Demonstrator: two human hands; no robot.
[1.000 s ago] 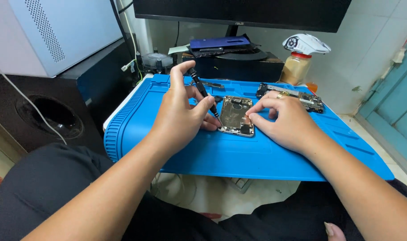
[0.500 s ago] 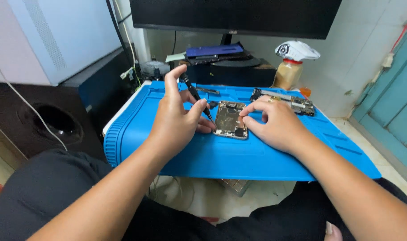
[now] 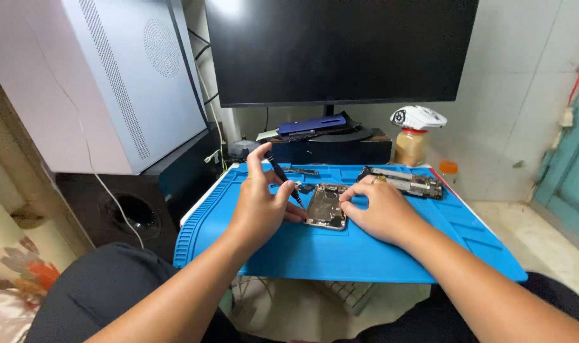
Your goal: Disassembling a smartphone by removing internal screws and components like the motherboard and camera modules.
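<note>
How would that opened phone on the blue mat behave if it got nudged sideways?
The opened phone lies flat, so it would probably slide, not tip. The right hand pins one edge, which likely limits sliding. Its exposed insides look fragile, so the screwdriver in the left hand could slip and scratch them.

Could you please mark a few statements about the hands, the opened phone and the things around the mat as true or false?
1. The left hand holds a thin dark screwdriver. True.
2. The right hand is raised clear of the opened phone. False: its fingers rest on the phone's right edge.
3. The phone lies on a blue work mat. True.
4. The monitor behind the mat shows a bright picture. False: its screen is dark.
5. A second phone assembly lies at the mat's far edge. True.
</note>
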